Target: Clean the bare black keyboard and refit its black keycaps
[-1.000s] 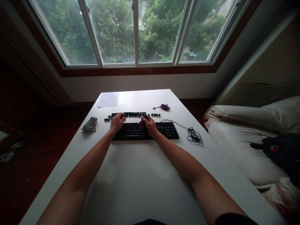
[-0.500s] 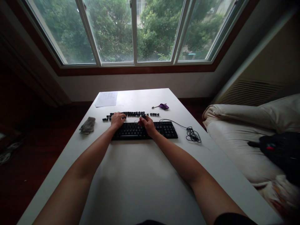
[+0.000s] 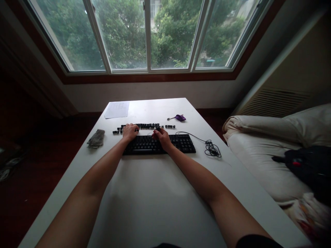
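Fingers [image 3: 134,127] of the left hand [image 3: 129,132]: curled inward with little spread, above the far left corner of a black full-size plastic keyboard [image 3: 147,147], beside the loose pieces; a dark spot lies at the tips, but whether they grip anything cannot be told. Right hand [image 3: 163,137]: finger and thumb closed in a pinch on a small dark object [image 3: 158,129], over the keyboard's far edge, right of its middle; a small red part and a fine wire-like line show just left of it, too small to identify. Change over the last second: left hand tucked slightly further right and curled more; right hand almost unmoved, its pinch the same. Judged meaning: fine, close handling, with the right hand steady while the left adjusts. Keyboard: flat across the middle of a white smooth-topped table [image 3: 152,193]. Small square black keycaps [image 3: 148,125]: loose, in uneven rows just beyond it. Thin black cable [image 3: 212,150]: bundled, to the right. Grey crumpled bundle [image 3: 96,138]: left. White paper sheet [image 3: 117,110]: far left. Purple item with a slim handle [image 3: 180,118]: far right.
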### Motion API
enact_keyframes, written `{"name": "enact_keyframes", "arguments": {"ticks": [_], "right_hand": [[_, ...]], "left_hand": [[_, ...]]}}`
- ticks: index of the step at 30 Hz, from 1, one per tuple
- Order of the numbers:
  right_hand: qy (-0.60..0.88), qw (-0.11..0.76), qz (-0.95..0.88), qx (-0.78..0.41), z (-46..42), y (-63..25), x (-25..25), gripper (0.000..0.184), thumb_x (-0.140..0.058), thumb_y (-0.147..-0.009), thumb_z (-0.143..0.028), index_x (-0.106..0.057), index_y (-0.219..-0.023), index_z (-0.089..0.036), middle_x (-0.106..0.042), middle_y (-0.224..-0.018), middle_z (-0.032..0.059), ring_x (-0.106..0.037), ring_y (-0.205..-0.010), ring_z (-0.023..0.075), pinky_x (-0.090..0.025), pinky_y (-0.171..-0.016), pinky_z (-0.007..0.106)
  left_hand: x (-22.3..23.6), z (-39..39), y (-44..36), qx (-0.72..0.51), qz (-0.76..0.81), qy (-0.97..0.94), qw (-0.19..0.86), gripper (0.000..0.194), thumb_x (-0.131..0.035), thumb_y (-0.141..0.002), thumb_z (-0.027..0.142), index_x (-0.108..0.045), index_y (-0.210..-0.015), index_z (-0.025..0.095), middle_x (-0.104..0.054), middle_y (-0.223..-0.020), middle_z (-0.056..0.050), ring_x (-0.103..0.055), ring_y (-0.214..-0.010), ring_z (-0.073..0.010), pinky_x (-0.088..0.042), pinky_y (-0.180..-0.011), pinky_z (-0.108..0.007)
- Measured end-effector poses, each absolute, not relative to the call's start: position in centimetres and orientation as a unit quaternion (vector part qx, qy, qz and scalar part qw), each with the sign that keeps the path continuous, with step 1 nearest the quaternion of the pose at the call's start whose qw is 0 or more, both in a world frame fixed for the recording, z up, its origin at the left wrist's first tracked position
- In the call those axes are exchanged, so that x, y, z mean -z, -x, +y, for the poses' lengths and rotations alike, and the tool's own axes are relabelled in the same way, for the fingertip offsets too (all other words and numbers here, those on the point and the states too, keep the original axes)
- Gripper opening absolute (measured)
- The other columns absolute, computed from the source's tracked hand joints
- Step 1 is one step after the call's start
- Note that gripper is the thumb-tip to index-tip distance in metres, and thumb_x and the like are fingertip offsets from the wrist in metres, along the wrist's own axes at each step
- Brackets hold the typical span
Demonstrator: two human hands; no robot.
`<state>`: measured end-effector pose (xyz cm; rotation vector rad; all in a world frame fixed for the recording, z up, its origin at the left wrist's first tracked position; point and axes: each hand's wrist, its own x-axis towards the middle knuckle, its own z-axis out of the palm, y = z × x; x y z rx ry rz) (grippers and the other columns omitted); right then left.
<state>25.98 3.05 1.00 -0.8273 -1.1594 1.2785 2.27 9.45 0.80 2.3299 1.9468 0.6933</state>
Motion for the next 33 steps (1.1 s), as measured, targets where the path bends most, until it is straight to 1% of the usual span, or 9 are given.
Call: {"name": "enact_keyframes", "arguments": {"ticks": [4, 10, 16, 21, 24, 27, 33], "right_hand": [[0.346, 0.58, -0.502, -0.54, 3.3, -26.0, -0.6, 0.031, -0.066, -0.078, -0.049, -0.059, -0.083, -0.019, -0.067, -0.073, 0.0012, -0.06, -0.059, 0.0126, -0.047, -0.056, 0.025], [0.356, 0.568, -0.51, -0.539, 3.5, -25.9, -0.4, 0.033, -0.066, -0.078, -0.051, -0.059, -0.085, -0.019, -0.067, -0.073, 0.0012, -0.06, -0.058, 0.0127, -0.047, -0.056, 0.025], [0.359, 0.565, -0.516, -0.534, 3.5, -26.0, -0.3, 0.032, -0.065, -0.078, -0.049, -0.058, -0.085, -0.019, -0.066, -0.072, 0.001, -0.06, -0.059, 0.013, -0.047, -0.056, 0.026], [0.357, 0.565, -0.536, -0.516, 3.5, -25.9, -0.3, 0.03, -0.063, -0.08, -0.048, -0.058, -0.085, -0.019, -0.065, -0.071, 0.001, -0.06, -0.06, 0.0136, -0.046, -0.057, 0.026], [0.369, 0.559, -0.557, -0.49, 3.4, -25.7, -0.3, 0.03, -0.063, -0.08, -0.048, -0.056, -0.083, -0.019, -0.065, -0.073, 0.0018, -0.06, -0.061, 0.014, -0.046, -0.058, 0.026], [0.374, 0.553, -0.572, -0.477, 3.3, -25.5, -0.2, 0.03, -0.06, -0.082, -0.049, -0.055, -0.086, -0.02, -0.065, -0.075, 0.0021, -0.06, -0.062, 0.0149, -0.047, -0.058, 0.027], [0.376, 0.548, -0.6, -0.446, 3.4, -25.3, 0.0, 0.026, -0.052, -0.088, -0.046, -0.054, -0.093, -0.021, -0.063, -0.075, 0.0012, -0.059, -0.061, 0.0152, -0.047, -0.061, 0.028]], "left_hand": [[-0.6, 9.5, -2.2, -0.227, 0.627, -0.745, 0.009, 0.016, -0.068, -0.075, 0.028, -0.072, -0.09, 0.026, -0.062, -0.1, -0.009, -0.047, -0.105, -0.0313, -0.034, -0.092, -0.044], [-0.6, 9.5, -2.3, -0.181, 0.651, -0.738, -0.011, 0.02, -0.064, -0.078, 0.034, -0.071, -0.097, 0.029, -0.062, -0.105, -0.008, -0.048, -0.105, -0.0305, -0.038, -0.088, -0.042], [-0.9, 9.3, -2.4, -0.176, 0.661, -0.73, -0.008, 0.025, -0.066, -0.078, 0.034, -0.07, -0.102, 0.031, -0.061, -0.11, -0.007, -0.048, -0.109, -0.0304, -0.038, -0.089, -0.041], [-1.6, 8.7, -2.9, -0.207, 0.647, -0.734, -0.004, 0.025, -0.066, -0.079, 0.034, -0.07, -0.103, 0.03, -0.062, -0.109, -0.007, -0.049, -0.106, -0.0293, -0.039, -0.088, -0.041], [-2.0, 7.6, -3.7, -0.247, 0.628, -0.738, -0.009, 0.021, -0.062, -0.083, 0.033, -0.07, -0.101, 0.028, -0.063, -0.107, -0.007, -0.05, -0.105, -0.0287, -0.04, -0.088, -0.041], [-2.0, 6.0, -4.6, -0.284, 0.6, -0.748, 0.001, 0.019, -0.058, -0.086, 0.03, -0.071, -0.099, 0.026, -0.063, -0.106, -0.007, -0.051, -0.104, -0.0272, -0.04, -0.092, -0.042], [-1.6, 2.3, -5.6, -0.285, 0.541, -0.79, 0.044, 0.018, -0.056, -0.088, 0.03, -0.071, -0.096, 0.024, -0.064, -0.102, -0.007, -0.054, -0.1, -0.0254, -0.043, -0.092, -0.041]]}}
